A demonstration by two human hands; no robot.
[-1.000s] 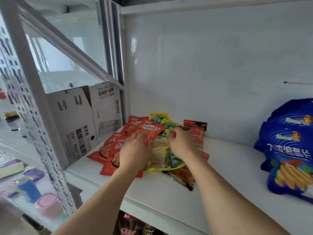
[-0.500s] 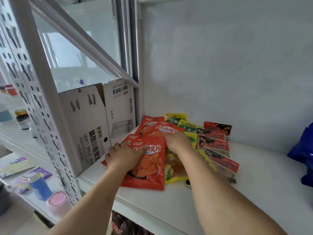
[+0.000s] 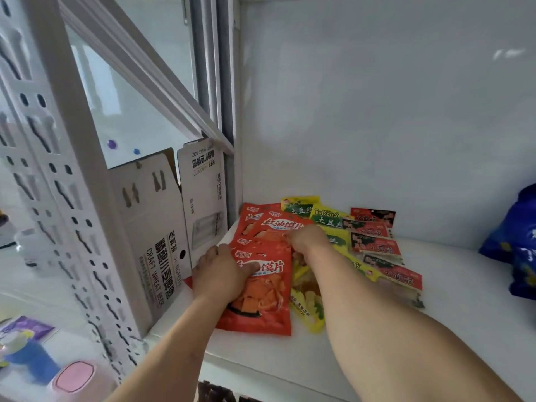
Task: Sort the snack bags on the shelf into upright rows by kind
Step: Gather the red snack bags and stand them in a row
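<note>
Your left hand (image 3: pixel 222 274) is lying on the front orange-red bag (image 3: pixel 261 288), thumb curled over the bag's printed face and the other fingers wrapped round its left edge, so you are gripping it. That bag is lying flat on the white shelf (image 3: pixel 435 329), its bottom edge reaching back past your wrist toward you. Just beyond your left fingertips more orange-red bags (image 3: pixel 278 224) are lying overlapped, running toward the back corner of the shelf.

Your right hand (image 3: pixel 307 239) is curling its fingers down into the heap right beside your left thumb, at the seam between the orange-red bags and the yellow-green bags (image 3: pixel 327 219). The fingertips are hidden under the knuckles, so whether they are pinching a bag cannot be told. Yellow-green bags are lying under your right wrist and forearm, and two more are showing past the knuckles near the back wall.

To the right of your right fingers, the small red-and-black packets (image 3: pixel 374 245) are lying flat in a loose overlapping column from the wall toward you. Well off to the right, a blue bag (image 3: pixel 516 245) is standing at the edge of view. Left of your left fingers, an open white beer carton (image 3: pixel 153 227) is standing beside the shelf's end.
</note>
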